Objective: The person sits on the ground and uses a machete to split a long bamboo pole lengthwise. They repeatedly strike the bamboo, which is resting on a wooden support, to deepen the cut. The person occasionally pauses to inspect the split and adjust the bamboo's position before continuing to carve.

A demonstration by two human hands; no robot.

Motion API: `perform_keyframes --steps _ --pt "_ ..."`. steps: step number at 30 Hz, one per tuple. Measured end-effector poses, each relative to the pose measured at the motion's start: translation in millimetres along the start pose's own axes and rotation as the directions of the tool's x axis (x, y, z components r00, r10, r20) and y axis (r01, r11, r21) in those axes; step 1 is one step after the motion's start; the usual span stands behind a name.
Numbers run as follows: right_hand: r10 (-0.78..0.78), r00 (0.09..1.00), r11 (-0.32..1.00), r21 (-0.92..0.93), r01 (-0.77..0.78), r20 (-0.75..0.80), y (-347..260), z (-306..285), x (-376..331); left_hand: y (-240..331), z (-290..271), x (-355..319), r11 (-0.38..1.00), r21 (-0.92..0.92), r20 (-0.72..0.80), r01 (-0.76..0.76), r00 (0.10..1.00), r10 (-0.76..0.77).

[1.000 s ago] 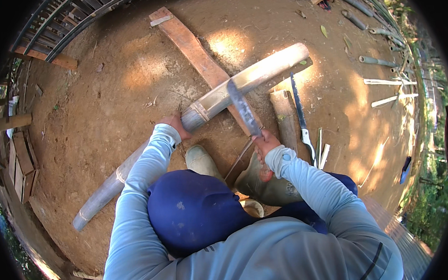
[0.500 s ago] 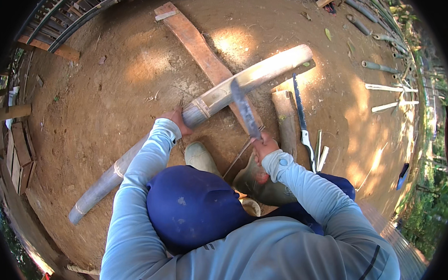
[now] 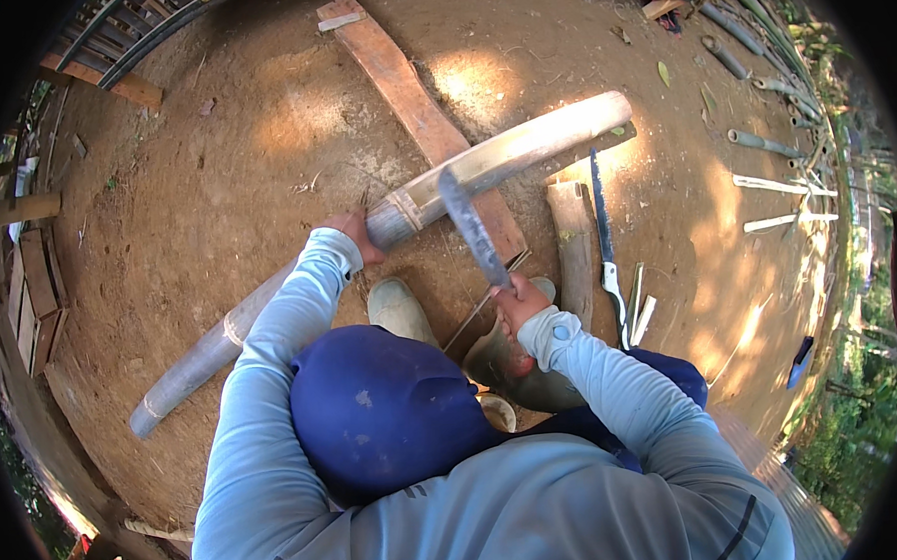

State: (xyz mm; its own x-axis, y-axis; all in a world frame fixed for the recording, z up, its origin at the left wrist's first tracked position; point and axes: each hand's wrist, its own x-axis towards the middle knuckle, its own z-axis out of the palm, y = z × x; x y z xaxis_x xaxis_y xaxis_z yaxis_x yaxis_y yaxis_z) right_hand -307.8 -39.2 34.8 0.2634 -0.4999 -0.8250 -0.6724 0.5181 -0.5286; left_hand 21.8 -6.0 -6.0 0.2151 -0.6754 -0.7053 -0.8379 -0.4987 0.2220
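A thick bamboo pole (image 3: 197, 364) lies slantwise in front of me, from the lower left to the upper right. Its far half is scraped pale, while the near half keeps a grey skin. My left hand (image 3: 355, 236) is wrapped round the pole just left of a node. In my right hand (image 3: 521, 302) is the handle of a machete (image 3: 471, 224), its broad dark blade pointing up and to the left. The blade tip overlaps the pole in this view; whether it touches I cannot tell. Beneath the pole, a reddish wooden plank (image 3: 391, 70) lies crosswise.
Right of the plank lie a short log (image 3: 572, 245) and a handsaw (image 3: 603, 218) with a white handle. Pale split strips (image 3: 644, 319) lie beside the saw. Several bamboo pieces (image 3: 766, 144) are spread at the far right. Wooden crates (image 3: 41, 298) stand at the left edge.
The machete has shifted slightly to the left and down, its blade now less blurred. My left hand keeps its hold, and the pole has hardly moved.
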Motion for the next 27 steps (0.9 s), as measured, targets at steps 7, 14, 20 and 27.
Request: perform_keyframes --steps 7,14,20,27 --pt "0.083 0.996 0.997 0.006 -0.083 0.035 -8 -6 -10 -3 5 -1 1.0 0.007 -0.022 -0.016 1.0 0.016" --pt "0.103 0.987 0.926 0.374 -0.05 -0.122 1 -69 12 13 32 -22 0.999 0.027 -0.225 0.036 0.974 -0.029" --pt "0.153 0.962 0.934 0.35 -0.067 -0.225 -2 -146 38 18 63 -30 0.998 0.063 -0.43 -0.006 0.902 0.033" --pt "0.189 0.963 0.949 0.287 -0.129 -0.19 5 -151 32 12 59 -25 0.999 -0.015 -0.171 -0.029 0.985 0.026"
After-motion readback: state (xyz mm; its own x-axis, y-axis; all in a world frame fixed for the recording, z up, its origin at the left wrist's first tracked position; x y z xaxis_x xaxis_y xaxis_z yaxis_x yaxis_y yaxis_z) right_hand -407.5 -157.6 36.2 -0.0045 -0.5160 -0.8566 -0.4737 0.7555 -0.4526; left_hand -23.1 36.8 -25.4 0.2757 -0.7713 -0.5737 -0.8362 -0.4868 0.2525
